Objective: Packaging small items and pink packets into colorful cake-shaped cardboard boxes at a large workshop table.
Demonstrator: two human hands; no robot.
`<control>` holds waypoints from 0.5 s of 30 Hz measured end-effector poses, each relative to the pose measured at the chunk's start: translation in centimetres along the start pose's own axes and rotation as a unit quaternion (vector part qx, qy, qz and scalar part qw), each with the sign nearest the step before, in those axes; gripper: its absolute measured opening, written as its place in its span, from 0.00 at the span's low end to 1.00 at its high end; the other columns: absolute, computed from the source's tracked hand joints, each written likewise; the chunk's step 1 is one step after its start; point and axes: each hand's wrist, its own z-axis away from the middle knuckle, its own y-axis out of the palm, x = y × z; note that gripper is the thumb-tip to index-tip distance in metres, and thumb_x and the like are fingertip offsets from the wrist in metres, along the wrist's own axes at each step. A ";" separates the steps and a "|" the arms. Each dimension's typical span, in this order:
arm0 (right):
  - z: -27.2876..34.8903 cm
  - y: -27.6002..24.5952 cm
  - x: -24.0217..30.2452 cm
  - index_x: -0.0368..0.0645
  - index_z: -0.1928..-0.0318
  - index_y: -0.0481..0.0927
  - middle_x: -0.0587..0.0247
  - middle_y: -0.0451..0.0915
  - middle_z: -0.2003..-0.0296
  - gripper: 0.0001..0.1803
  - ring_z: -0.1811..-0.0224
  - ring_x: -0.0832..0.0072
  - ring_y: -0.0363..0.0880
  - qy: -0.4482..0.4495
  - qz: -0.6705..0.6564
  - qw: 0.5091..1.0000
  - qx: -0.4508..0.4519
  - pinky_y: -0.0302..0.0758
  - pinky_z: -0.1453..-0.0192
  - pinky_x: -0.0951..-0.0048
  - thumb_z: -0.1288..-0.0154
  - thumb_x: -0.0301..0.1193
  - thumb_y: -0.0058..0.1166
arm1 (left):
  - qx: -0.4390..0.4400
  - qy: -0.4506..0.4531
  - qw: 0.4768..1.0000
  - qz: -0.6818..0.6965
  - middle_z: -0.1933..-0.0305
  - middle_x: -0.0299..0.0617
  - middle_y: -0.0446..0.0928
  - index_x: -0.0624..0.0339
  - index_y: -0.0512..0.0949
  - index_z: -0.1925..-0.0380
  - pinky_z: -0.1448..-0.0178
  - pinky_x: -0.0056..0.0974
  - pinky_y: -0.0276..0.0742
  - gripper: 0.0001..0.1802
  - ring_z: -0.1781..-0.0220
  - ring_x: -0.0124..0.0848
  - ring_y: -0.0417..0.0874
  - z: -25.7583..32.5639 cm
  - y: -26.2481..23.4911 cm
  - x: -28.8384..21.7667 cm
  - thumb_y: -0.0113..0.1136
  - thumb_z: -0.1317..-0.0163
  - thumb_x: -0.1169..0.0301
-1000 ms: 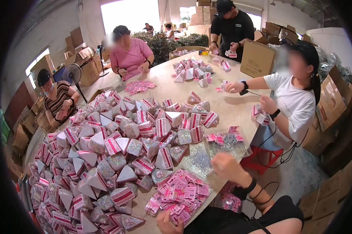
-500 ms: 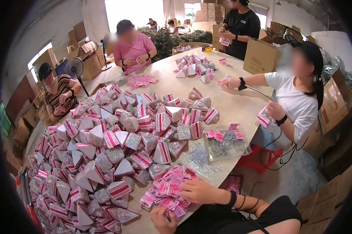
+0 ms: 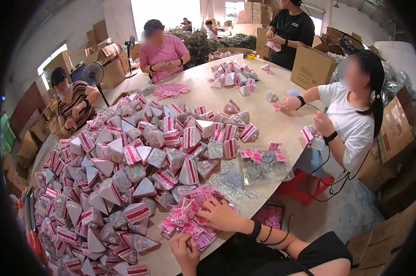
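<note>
At the near table edge lies a heap of small pink printed cards [image 3: 189, 210]. My right hand [image 3: 221, 216] rests on this heap from the right, its fingers stretched over the cards. Beside the heap's near left side is my left hand [image 3: 186, 252], fingers curled and drawn together; whatever they may hold is hidden. Just left of both hands spreads a large pile of cake-slice-shaped pieces [image 3: 125, 175] with pink and white layered sides and glittery ends, many in clear wrap.
Beyond the cards, a clear tray [image 3: 265, 168] holds silvery strings and pink cards, with loose strings [image 3: 233, 181] beside it. Co-workers stand or sit around the table [image 3: 263, 124]. A red stool [image 3: 304, 186] and cardboard boxes [image 3: 314, 66] are at the right.
My right hand has shifted slightly left and up over the cards, its fingers spreading. My left hand has moved slightly left. The co-worker in white has moved an arm nearer along the table.
</note>
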 end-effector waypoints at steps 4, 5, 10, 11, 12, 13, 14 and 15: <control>0.1 -0.6 -0.7 0.52 0.49 0.78 0.59 0.74 0.50 0.19 0.45 0.58 0.70 -0.008 -0.023 1.000 -0.019 0.70 0.47 0.48 0.40 0.41 0.60 | -0.020 -0.022 0.999 0.018 0.57 0.50 0.76 0.63 0.78 0.61 0.46 0.48 0.70 0.12 0.51 0.48 0.75 -0.2 0.1 -1.0 0.63 0.47 0.76; -0.1 -1.1 -0.8 0.52 0.51 0.78 0.60 0.74 0.52 0.18 0.45 0.58 0.70 -0.001 -0.007 0.999 -0.032 0.68 0.46 0.50 0.40 0.41 0.61 | -0.008 -0.027 1.000 0.012 0.57 0.50 0.76 0.63 0.77 0.59 0.46 0.47 0.70 0.14 0.51 0.48 0.75 -0.4 0.0 -1.1 0.64 0.47 0.75; -3.0 -5.8 0.1 0.49 0.58 0.78 0.63 0.76 0.57 0.13 0.46 0.60 0.70 -0.013 -0.061 0.986 -0.157 0.64 0.43 0.53 0.43 0.35 0.63 | 0.101 0.020 0.991 -0.083 0.54 0.50 0.77 0.60 0.77 0.53 0.46 0.47 0.70 0.19 0.50 0.49 0.77 -4.3 -5.9 -5.8 0.67 0.45 0.70; -3.3 -7.2 -0.1 0.48 0.59 0.78 0.62 0.77 0.57 0.12 0.46 0.60 0.70 -0.021 -0.067 0.980 -0.185 0.64 0.42 0.53 0.44 0.34 0.63 | 0.093 0.040 0.993 -0.057 0.54 0.49 0.78 0.60 0.77 0.54 0.47 0.47 0.71 0.18 0.51 0.49 0.78 -5.5 -6.6 -7.1 0.67 0.45 0.71; -3.5 -8.5 -0.3 0.47 0.60 0.79 0.62 0.77 0.58 0.12 0.48 0.60 0.71 -0.021 -0.091 0.974 -0.204 0.65 0.43 0.55 0.44 0.33 0.64 | 0.084 0.057 0.994 -0.036 0.55 0.49 0.79 0.60 0.77 0.54 0.47 0.47 0.71 0.17 0.52 0.48 0.78 -6.8 -7.2 -8.5 0.66 0.45 0.72; -3.7 -9.2 -0.5 0.46 0.61 0.79 0.61 0.78 0.59 0.11 0.49 0.60 0.71 -0.022 -0.123 0.967 -0.221 0.66 0.44 0.56 0.45 0.32 0.64 | 0.035 0.036 0.999 -0.015 0.58 0.48 0.79 0.61 0.78 0.57 0.49 0.47 0.72 0.13 0.55 0.48 0.79 -7.5 -7.0 -9.7 0.65 0.44 0.75; -3.8 -9.5 -0.4 0.45 0.63 0.79 0.61 0.78 0.60 0.11 0.51 0.59 0.72 -0.025 -0.157 0.958 -0.241 0.66 0.44 0.57 0.45 0.32 0.65 | -0.034 0.054 0.996 0.061 0.59 0.47 0.80 0.63 0.78 0.60 0.53 0.45 0.74 0.10 0.57 0.47 0.80 -8.5 -6.6 -10.9 0.62 0.43 0.78; -3.8 -8.8 -0.2 0.44 0.63 0.79 0.60 0.78 0.62 0.10 0.52 0.59 0.73 -0.017 -0.188 0.945 -0.265 0.68 0.46 0.59 0.46 0.30 0.65 | -0.075 0.044 0.993 0.078 0.60 0.47 0.79 0.63 0.78 0.60 0.53 0.44 0.74 0.09 0.57 0.46 0.80 -8.7 -6.1 -11.4 0.61 0.42 0.78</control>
